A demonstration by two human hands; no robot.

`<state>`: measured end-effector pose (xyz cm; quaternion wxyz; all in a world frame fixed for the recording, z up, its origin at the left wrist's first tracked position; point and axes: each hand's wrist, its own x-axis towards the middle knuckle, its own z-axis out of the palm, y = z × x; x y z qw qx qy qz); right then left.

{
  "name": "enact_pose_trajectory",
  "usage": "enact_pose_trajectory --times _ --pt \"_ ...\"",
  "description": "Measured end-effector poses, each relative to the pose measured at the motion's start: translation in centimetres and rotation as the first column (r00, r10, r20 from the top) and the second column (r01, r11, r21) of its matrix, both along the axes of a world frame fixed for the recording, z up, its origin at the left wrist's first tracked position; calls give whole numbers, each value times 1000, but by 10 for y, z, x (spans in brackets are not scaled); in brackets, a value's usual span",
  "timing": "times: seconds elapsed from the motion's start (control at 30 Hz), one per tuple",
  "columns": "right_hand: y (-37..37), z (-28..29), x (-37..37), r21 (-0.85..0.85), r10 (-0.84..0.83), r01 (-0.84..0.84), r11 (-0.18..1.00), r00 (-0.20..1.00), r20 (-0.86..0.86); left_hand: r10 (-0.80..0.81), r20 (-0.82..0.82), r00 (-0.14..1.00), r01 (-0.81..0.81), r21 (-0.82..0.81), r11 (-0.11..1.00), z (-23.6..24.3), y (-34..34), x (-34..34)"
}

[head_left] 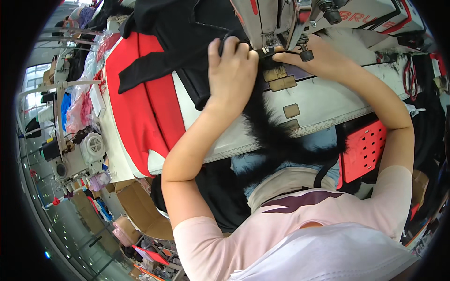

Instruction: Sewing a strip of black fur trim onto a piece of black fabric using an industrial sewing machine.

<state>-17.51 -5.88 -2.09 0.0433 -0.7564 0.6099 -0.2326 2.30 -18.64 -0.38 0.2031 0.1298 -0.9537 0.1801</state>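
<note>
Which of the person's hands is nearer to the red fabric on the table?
The left. The left hand is on the black fabric, just right of the red fabric; the right hand is farther right, by the sewing machine's head.

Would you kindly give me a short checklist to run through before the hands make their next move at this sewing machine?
1. Left hand on the black fabric: ok, its fingers curl over it.
2. Right hand well away from the stitching area: not ok, its fingertips are close beside it.
3. Needle position under the sewing machine: cannot tell, too small to make out.
4. Black fur strip kept on the table: not ok, it hangs over the front edge.
5. Red fabric uncovered: not ok, black fabric lies across part of it.
</note>
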Motion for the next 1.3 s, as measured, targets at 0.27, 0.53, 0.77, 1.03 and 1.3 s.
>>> enact_pose_trajectory --times 0.27,0.53,0.77,1.03,1.3 --pt "-3 12 10 -193 110 -182 964 936 -334 -255 56 965 243 166 956 16 6 30" --pt "2 -5 0 -278 34 -152 948 921 -388 166 -99 981 -176 -101 979 -8 -40 16" --pt "2 -8 9 -210 16 -44 977 991 -134 -209 -138 968 228 144 963 2 4 16" --pt "3 0 8 -217 69 -131 967 961 -269 -107 -90 990 117 116 986 -6 13 4" --pt "2 -8 0 -226 67 -75 971 997 -43 29 162 986 -45 97 994 4 36 -10"
